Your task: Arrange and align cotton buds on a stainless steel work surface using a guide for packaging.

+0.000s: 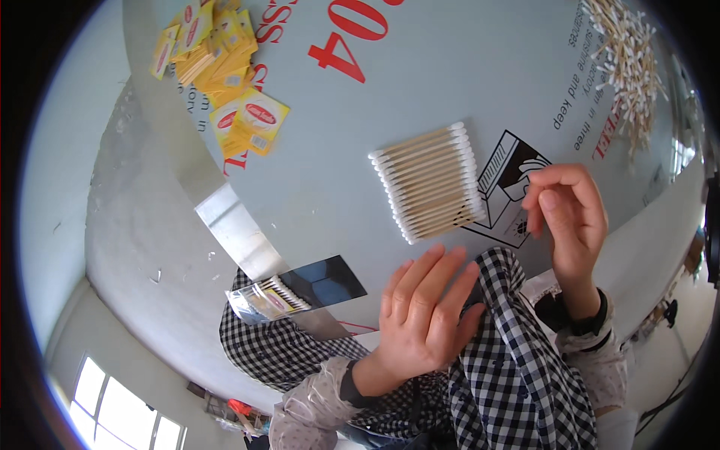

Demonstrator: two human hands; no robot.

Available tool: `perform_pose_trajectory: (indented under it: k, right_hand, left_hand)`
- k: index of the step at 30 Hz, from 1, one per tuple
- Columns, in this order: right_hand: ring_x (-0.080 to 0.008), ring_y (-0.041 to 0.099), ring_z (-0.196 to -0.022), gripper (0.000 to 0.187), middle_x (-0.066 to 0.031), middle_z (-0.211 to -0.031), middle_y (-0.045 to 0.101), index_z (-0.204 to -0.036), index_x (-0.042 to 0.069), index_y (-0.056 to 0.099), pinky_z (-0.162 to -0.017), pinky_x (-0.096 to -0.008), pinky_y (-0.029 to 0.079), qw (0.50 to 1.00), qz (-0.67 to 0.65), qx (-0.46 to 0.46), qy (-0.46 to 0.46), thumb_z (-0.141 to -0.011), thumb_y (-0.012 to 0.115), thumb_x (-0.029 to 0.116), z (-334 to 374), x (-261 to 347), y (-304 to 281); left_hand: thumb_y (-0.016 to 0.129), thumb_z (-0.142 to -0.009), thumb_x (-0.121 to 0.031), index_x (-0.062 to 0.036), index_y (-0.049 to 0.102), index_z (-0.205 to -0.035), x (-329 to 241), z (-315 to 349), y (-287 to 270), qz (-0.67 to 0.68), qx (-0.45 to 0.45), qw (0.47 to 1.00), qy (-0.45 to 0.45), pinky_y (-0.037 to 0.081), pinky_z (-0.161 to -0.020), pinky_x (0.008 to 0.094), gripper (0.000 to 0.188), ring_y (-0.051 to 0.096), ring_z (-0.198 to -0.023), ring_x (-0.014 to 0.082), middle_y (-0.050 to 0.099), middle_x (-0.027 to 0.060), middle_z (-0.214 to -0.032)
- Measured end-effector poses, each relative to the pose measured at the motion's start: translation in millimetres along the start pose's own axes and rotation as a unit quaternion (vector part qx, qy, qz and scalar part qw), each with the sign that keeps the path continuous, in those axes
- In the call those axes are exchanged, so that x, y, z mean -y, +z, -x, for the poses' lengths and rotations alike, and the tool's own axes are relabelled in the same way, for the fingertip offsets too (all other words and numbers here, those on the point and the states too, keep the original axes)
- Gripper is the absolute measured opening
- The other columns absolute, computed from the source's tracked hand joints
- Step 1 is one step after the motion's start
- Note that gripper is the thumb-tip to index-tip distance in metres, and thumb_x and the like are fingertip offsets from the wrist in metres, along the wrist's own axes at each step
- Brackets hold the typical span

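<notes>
The left hand [420, 315] is hovering flat and open above the near edge of the pale grey table [465, 82], its fingers lying straight and close together, pointing up and to the right, and gripping nothing. The right hand [566, 217] is standing raised just beside it to the right, its fingers curling loosely inward with the thumb and forefinger tips drawing near each other; whether anything thin is pinched between them I cannot tell. Just above and between the two hands, a neat row of cotton swabs [429, 182] with wooden stems is lying side by side on the table, slightly tilted, touched by neither hand (the right fingertips are sitting near its right end, though apart from it). To the left of the left hand, a clear plastic packet of swabs [268, 298] is resting at the table's near edge, partly on a dark reflective sheet [326, 281]. A loose heap of swabs [626, 56] is sprawling at the far right of the table, well apart from the hands, and a pile of yellow paper sachets [225, 71] is lying at the far left. A black-and-white checked garment [502, 360] is covering the person's lap below the hands.
</notes>
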State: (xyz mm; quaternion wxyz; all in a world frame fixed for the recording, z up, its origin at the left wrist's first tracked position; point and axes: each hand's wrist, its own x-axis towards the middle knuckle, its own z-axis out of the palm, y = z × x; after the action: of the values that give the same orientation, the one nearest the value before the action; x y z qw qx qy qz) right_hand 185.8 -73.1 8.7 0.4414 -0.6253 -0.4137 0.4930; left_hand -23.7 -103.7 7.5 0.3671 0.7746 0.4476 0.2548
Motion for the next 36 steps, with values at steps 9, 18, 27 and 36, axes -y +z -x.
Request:
perform_pose_trajectory:
  k: [9,18,27,36]
  right_hand:
    - [-0.0064,0.051,-0.059,0.013,-0.0040,-0.077,0.062,-0.092,0.001,0.069,-0.049,-0.0186,0.037,0.972,0.179,0.064,-0.139,-0.083,0.065,-0.008,-6.2,-4.4,-9.4]
    - [-0.0145,0.059,-0.058,0.024,-0.0048,-0.079,0.062,-0.089,0.004,0.068,-0.046,-0.0256,0.044,0.933,0.258,0.110,-0.225,-0.071,0.067,-0.011,-18.3,-4.1,0.3]
    - [-0.0157,0.059,-0.057,0.023,-0.0060,-0.078,0.062,-0.090,0.004,0.072,-0.050,-0.0265,0.046,0.919,0.292,0.151,-0.217,-0.071,0.068,-0.007,-19.9,-5.9,-2.3]
    - [-0.0163,0.059,-0.058,0.023,-0.0058,-0.077,0.062,-0.090,0.004,0.072,-0.049,-0.0272,0.045,0.918,0.295,0.170,-0.206,-0.071,0.068,-0.007,-21.3,-3.2,-3.0]
  left_hand:
    - [0.065,-0.086,-0.019,-0.0028,0.061,-0.125,5.9,19.3,11.9,-0.050,0.067,0.996,0.017,0.033,-0.113,0.0460,0.042,0.054,-0.128,0.0276,0.060,0.0125,-0.134]
    - [0.052,-0.093,-0.055,0.0010,0.053,-0.138,14.6,-5.2,7.2,-0.262,0.045,0.962,-0.065,0.006,-0.118,0.0603,0.072,0.033,-0.145,0.0358,0.041,0.0178,-0.152]
    - [0.031,-0.093,-0.072,-0.0013,0.044,-0.145,21.5,-18.6,16.1,-0.342,0.097,0.933,-0.064,0.007,-0.120,0.0564,0.088,0.036,-0.144,0.0313,0.042,0.0149,-0.152]
    - [0.032,-0.093,-0.072,-0.0003,0.043,-0.145,21.2,-19.2,17.7,-0.337,0.091,0.934,-0.071,0.008,-0.120,0.0562,0.089,0.036,-0.144,0.0317,0.041,0.0162,-0.152]
